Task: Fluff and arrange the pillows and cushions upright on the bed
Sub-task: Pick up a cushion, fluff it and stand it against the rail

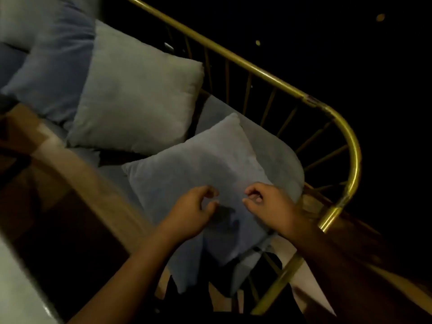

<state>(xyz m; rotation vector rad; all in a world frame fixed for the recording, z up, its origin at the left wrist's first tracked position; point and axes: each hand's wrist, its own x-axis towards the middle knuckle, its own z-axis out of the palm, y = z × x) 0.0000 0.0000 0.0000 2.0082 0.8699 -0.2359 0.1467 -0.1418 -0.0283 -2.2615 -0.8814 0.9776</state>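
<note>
A blue-grey square cushion [198, 164] leans at the near end of the bed, against a larger pale pillow [275, 150] behind it. My left hand [191, 209] and my right hand [268, 204] hover over its lower front, fingers curled and apart, holding nothing. A lighter grey cushion [135, 94] stands propped further left. Beyond that one lies a blue pillow [49, 73], blurred in the dim light.
A curved brass bed rail [275, 76] with thin spindles runs behind the pillows and bends down at the right. A wooden surface [70, 183] lies at the left. The room behind the rail is dark.
</note>
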